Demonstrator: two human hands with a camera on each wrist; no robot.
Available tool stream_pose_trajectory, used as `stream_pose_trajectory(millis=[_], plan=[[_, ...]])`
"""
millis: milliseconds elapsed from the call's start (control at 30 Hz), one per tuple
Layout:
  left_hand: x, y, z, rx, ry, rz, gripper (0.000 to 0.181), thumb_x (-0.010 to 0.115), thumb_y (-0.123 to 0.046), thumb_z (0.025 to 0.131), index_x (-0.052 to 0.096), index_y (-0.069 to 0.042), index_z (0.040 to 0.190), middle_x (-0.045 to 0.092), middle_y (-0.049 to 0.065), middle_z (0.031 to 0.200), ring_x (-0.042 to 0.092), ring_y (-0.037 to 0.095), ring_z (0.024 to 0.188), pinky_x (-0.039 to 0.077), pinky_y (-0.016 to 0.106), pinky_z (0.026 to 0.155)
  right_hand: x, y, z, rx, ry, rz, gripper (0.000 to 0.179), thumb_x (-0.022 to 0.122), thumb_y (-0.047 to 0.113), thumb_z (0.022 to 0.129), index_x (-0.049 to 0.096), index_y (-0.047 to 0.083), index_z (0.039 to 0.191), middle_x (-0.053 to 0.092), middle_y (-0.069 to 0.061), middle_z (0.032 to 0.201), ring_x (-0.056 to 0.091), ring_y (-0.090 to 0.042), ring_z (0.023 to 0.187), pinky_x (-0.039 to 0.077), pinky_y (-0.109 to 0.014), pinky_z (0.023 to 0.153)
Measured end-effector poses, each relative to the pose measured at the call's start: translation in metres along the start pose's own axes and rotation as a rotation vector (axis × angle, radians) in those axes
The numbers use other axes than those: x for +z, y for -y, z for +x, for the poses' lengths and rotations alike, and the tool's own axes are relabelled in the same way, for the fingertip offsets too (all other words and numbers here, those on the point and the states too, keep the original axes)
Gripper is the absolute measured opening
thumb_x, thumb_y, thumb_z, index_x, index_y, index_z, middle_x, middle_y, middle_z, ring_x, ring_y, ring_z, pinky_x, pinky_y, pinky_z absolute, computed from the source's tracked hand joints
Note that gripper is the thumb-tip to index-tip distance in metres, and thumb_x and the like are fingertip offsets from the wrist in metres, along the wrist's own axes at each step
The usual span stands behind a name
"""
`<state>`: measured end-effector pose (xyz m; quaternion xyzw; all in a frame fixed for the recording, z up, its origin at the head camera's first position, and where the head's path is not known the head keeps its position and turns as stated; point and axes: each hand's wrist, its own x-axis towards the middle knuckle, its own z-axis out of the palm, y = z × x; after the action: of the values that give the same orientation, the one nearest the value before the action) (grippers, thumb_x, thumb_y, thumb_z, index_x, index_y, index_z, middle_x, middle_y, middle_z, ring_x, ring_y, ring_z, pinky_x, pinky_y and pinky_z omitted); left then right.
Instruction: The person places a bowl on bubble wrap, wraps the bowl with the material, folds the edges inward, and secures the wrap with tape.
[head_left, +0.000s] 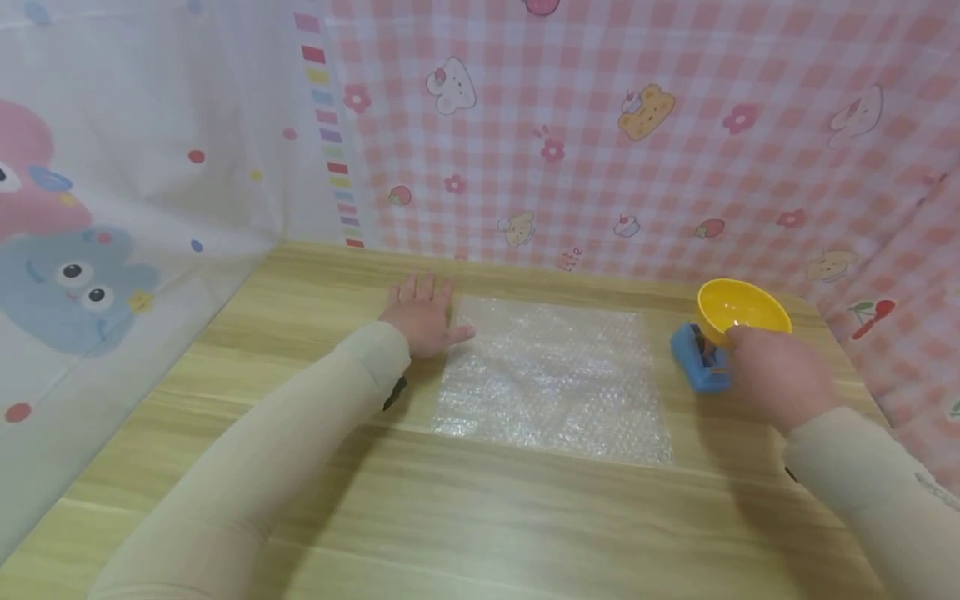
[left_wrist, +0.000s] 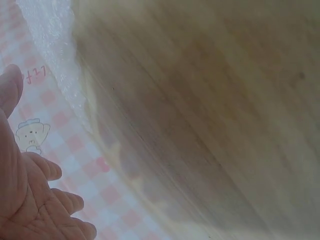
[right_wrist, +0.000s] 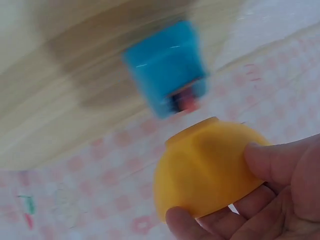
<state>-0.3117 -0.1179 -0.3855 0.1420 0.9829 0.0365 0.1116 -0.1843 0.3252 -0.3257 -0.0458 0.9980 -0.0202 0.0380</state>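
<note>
A yellow bowl (head_left: 741,305) is gripped by my right hand (head_left: 783,379), which holds it at the side. In the right wrist view the thumb lies on the outer wall of the bowl (right_wrist: 205,167) and the fingers reach along its rim. Just beside it, a blue tape dispenser (head_left: 711,383) stands on the table, partly covered by bowl and hand in the head view. My left hand (head_left: 418,321) has its fingers spread, its thumb over the left edge of a sheet of clear bubble wrap (head_left: 555,383). The sheet lies flat on the table.
The wood-grain table (head_left: 480,525) extends toward me in front of the bubble wrap. A pink checked cloth (head_left: 495,167) hangs along its back and right sides. On the left hangs a white printed curtain (head_left: 225,108).
</note>
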Motion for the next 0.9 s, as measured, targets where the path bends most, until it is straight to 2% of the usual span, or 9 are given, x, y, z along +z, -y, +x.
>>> stream_pose_trajectory(millis=[133,200,267,367,500,633,700,767,900], plan=[[-0.001,-0.001,-0.001,0.003,0.010,-0.006,0.103,0.043,-0.078,0.099,0.006,-0.015,0.171,-0.001,0.020,0.177,-0.006,0.048,0.162,-0.003,0.065,0.131,0.001,0.024,0.007,-0.086,-0.082,-0.046,0.007,0.061,0.001,0.097,0.069,0.001,0.099,0.063,-0.007,0.071,0.055,-0.026,0.060,0.055,-0.051,0.058],[-0.002,-0.002,-0.003,0.006,0.013,-0.002,0.102,0.043,-0.077,0.099,0.007,-0.014,0.171,0.000,0.021,0.177,-0.006,0.048,0.162,-0.002,0.064,0.131,0.003,0.038,0.010,-0.128,-0.108,-0.058,0.007,0.063,0.002,0.097,0.069,0.002,0.097,0.063,-0.006,0.070,0.055,-0.026,0.059,0.056,-0.051,0.060],[-0.003,-0.004,-0.005,0.010,0.015,0.001,0.101,0.043,-0.076,0.100,0.008,-0.013,0.171,0.000,0.021,0.177,-0.005,0.048,0.162,-0.001,0.065,0.131,0.005,0.052,0.014,-0.141,-0.089,-0.045,0.009,0.064,0.001,0.096,0.071,0.002,0.102,0.066,-0.007,0.073,0.057,-0.026,0.062,0.058,-0.053,0.065],[-0.003,-0.007,-0.005,0.016,0.019,0.002,0.101,0.043,-0.075,0.100,0.009,-0.012,0.171,0.001,0.021,0.177,-0.004,0.049,0.162,0.000,0.065,0.132,0.009,0.072,0.020,-0.096,-0.025,0.077,0.013,0.062,0.008,0.100,0.072,0.004,0.107,0.068,-0.011,0.082,0.056,-0.029,0.072,0.055,-0.051,0.073],[-0.002,-0.009,-0.004,0.016,0.029,-0.005,0.100,0.044,-0.075,0.100,0.009,-0.013,0.171,0.001,0.020,0.178,-0.003,0.048,0.163,0.001,0.064,0.132,0.017,0.097,0.025,-0.085,0.023,0.184,0.018,0.059,0.015,0.105,0.072,0.005,0.113,0.069,-0.010,0.090,0.055,-0.030,0.081,0.055,-0.050,0.082],[-0.001,-0.012,-0.002,0.020,0.042,0.002,0.100,0.044,-0.074,0.101,0.009,-0.012,0.171,0.002,0.020,0.178,0.001,0.046,0.163,0.004,0.063,0.133,0.026,0.118,0.027,-0.192,0.029,0.112,0.018,0.068,0.012,0.101,0.072,0.006,0.117,0.069,-0.005,0.086,0.058,-0.026,0.079,0.059,-0.052,0.092],[-0.001,-0.014,-0.002,0.040,0.045,0.006,0.100,0.045,-0.073,0.101,0.011,-0.011,0.170,0.005,0.021,0.177,0.004,0.045,0.164,0.005,0.062,0.133,0.031,0.127,0.028,-0.252,0.017,0.055,0.021,0.073,0.012,0.098,0.073,0.007,0.118,0.071,-0.005,0.086,0.059,-0.024,0.077,0.061,-0.052,0.093],[-0.001,-0.016,-0.002,0.068,0.054,0.009,0.099,0.046,-0.072,0.101,0.012,-0.009,0.170,0.007,0.022,0.177,0.007,0.045,0.163,0.008,0.062,0.133,0.035,0.134,0.029,-0.285,0.018,0.035,0.021,0.073,0.012,0.098,0.074,0.008,0.119,0.072,-0.005,0.088,0.061,-0.023,0.078,0.061,-0.052,0.095],[-0.001,-0.021,-0.002,0.113,0.094,0.034,0.098,0.048,-0.071,0.101,0.016,-0.008,0.169,0.011,0.022,0.176,0.011,0.044,0.163,0.012,0.061,0.132,0.041,0.146,0.029,-0.299,0.046,0.053,0.024,0.072,0.012,0.099,0.075,0.010,0.123,0.077,-0.009,0.102,0.065,-0.025,0.088,0.058,-0.054,0.101]])
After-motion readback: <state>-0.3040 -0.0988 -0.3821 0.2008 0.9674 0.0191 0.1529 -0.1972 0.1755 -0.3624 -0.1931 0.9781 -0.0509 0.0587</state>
